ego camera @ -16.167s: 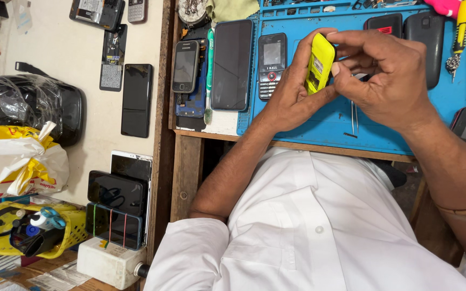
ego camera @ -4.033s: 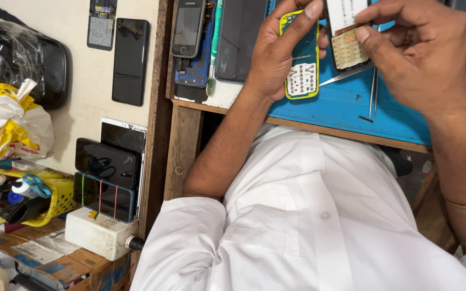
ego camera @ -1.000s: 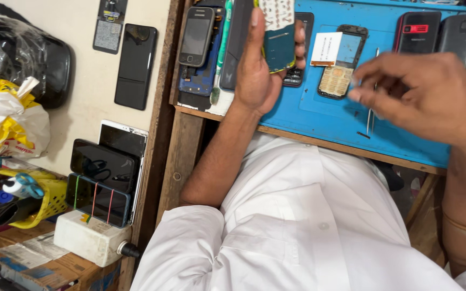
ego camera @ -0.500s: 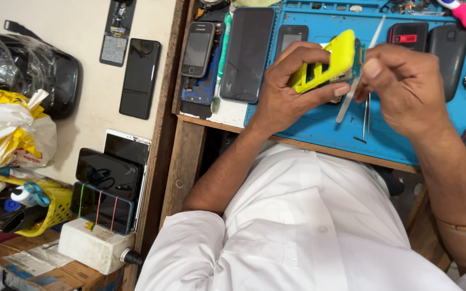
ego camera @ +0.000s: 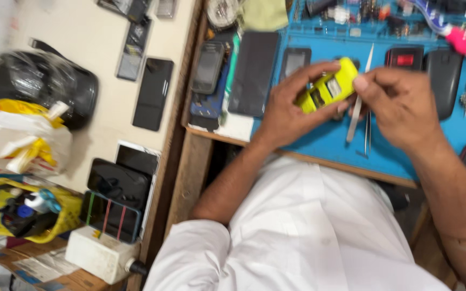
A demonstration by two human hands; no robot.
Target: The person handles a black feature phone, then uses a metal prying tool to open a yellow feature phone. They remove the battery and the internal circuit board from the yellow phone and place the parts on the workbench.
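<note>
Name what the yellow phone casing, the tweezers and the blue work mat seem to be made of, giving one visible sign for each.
Yellow phone casing: likely moulded plastic, its colour even and slightly glossy. Tweezers: probably steel, thin, pale and shiny. Blue work mat: looks like matte rubber or silicone, flat and dull, though blur leaves that open.

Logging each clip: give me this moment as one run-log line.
left hand: holds yellow phone | right hand: fingertips on phone, tweezers alongside | surface: blue mat | nearby: dark phones
</note>
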